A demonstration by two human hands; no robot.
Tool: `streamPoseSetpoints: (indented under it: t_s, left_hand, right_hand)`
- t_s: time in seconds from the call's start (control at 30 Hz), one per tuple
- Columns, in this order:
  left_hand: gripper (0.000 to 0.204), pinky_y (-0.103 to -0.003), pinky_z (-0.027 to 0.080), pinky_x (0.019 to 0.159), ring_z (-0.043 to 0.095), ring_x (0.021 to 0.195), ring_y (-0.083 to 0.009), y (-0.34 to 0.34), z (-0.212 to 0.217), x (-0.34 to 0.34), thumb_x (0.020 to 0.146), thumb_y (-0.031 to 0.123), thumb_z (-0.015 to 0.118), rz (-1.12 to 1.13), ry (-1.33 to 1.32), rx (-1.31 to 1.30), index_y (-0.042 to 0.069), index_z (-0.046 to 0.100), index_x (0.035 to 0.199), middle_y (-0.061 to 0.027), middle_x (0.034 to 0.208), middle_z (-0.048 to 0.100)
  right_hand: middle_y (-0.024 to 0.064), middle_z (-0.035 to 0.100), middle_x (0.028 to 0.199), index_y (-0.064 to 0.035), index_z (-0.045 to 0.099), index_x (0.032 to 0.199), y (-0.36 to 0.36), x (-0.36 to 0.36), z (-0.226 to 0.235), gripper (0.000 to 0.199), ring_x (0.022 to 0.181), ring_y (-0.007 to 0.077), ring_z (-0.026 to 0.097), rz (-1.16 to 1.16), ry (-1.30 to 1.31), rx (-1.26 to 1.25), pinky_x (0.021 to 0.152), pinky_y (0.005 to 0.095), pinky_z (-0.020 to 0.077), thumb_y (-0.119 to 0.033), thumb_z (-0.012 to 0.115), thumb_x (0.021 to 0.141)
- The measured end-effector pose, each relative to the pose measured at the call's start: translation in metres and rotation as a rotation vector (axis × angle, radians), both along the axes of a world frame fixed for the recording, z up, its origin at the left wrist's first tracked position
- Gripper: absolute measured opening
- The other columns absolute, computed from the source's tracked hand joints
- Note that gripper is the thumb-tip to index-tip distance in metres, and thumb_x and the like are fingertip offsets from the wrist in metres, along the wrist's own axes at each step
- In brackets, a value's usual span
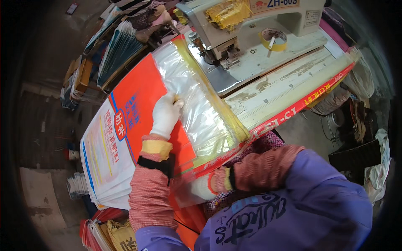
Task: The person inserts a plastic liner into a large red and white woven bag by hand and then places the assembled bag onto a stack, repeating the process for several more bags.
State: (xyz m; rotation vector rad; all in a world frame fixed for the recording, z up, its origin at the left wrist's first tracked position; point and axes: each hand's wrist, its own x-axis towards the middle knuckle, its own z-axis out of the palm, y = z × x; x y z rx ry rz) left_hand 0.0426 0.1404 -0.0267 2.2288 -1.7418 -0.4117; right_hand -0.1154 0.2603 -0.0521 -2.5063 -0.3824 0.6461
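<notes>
My left hand (163, 115), in a white glove, rests on a stack of printed red and white sacks (140, 83). Its fingers are curled closed at the edge of clear plastic liners (201, 113), which lie over the right part of the stack. Lower down, by the table's near edge, my right hand (203, 188) is also gloved in white. Thin see-through film (182, 194) partly covers that hand, and its fingers are blurred. Just beyond the liners, a white sewing machine (251, 33) stands with its needle area close to their yellowish edge.
A tape roll (273, 39) lies on the machine bed. Red printed strip covers the table's front edge (289, 115). Stacks of folded sheets (121, 52) stand at the far left. Below the table at left sit more sacks (121, 234); a dark box (356, 154) is at right.
</notes>
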Motion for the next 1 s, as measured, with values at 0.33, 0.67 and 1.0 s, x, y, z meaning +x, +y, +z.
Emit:
streamPoseSetpoints:
  t_s: [0.33,0.67,1.0]
  left_hand:
    - [0.011,-0.037,0.045,0.062,0.057,0.07,-0.0322,0.065,0.025,-0.027,0.075,0.009,0.059,-0.291,-0.193,-0.239,0.0,0.056,0.082,-0.0157,0.075,0.058]
    - [0.019,-0.029,0.048,0.059,0.058,0.063,-0.0144,0.11,0.042,-0.031,0.076,0.014,0.064,0.03,0.481,-0.003,0.001,0.06,0.088,-0.0062,0.073,0.061]
    - [0.012,-0.021,0.039,0.056,0.048,0.062,-0.006,0.135,0.091,0.042,0.083,0.013,0.06,0.157,1.005,-0.753,0.007,0.055,0.075,0.0022,0.068,0.053]
  right_hand:
    - [0.0097,0.063,0.072,-0.0067,0.066,0.093,-0.156,-0.04,0.046,0.025,0.064,0.0185,0.061,-1.492,-0.844,0.201,0.062,0.0343,0.0482,-0.027,0.056,0.082]
    - [0.014,0.064,0.075,-0.0081,0.066,0.09,-0.146,0.001,0.036,0.029,0.063,0.0279,0.062,-1.061,-0.341,-0.06,0.058,0.0377,0.0477,-0.034,0.062,0.076]
    - [0.0168,0.065,0.092,-0.0033,0.068,0.088,-0.126,-0.014,0.058,0.023,0.087,0.0297,0.064,-1.045,-0.005,-0.444,0.071,0.0432,0.05,-0.021,0.056,0.078]
